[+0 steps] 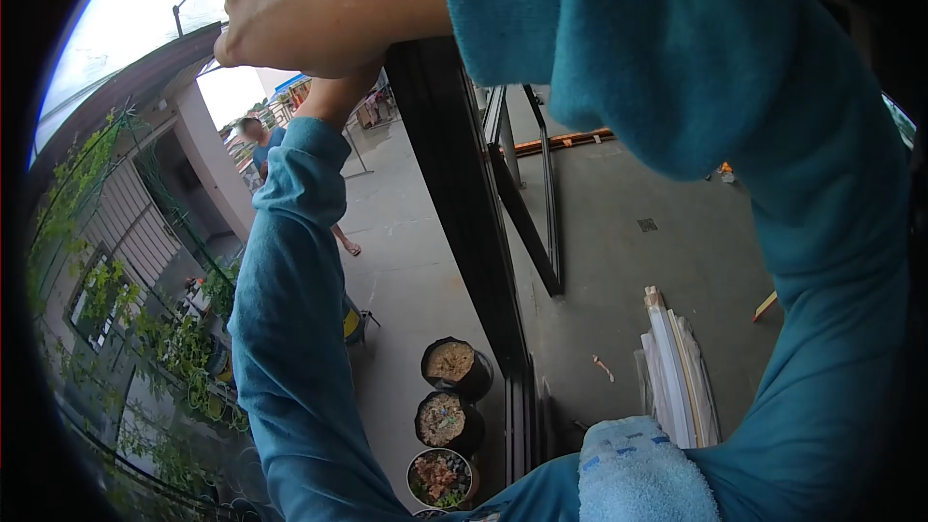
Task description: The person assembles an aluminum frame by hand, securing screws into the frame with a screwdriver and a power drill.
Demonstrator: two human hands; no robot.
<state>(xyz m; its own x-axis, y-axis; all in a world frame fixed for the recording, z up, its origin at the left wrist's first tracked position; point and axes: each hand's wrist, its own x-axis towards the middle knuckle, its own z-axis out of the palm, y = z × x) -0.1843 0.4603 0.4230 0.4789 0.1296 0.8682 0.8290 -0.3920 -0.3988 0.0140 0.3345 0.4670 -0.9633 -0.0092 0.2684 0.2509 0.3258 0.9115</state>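
Both of my arms, in teal sleeves, reach up to the top of the view beside a tall dark metal frame post (449,174). My right hand (314,5) is bent over in front of the post's upper end, its fingers hidden or curled out of sight. Behind and below it, only the wrist and part of my left hand (340,95) show; its fingers are hidden. What either hand holds cannot be made out. A light blue towel (643,472) lies at the bottom, near my body.
Several pots, including a round planter (442,478), line the floor left of the post. White and wooden strips (677,367) lie at right. Dark frame bars (551,203) stand behind. A person (266,140) is at left, beyond climbing plants (179,353).
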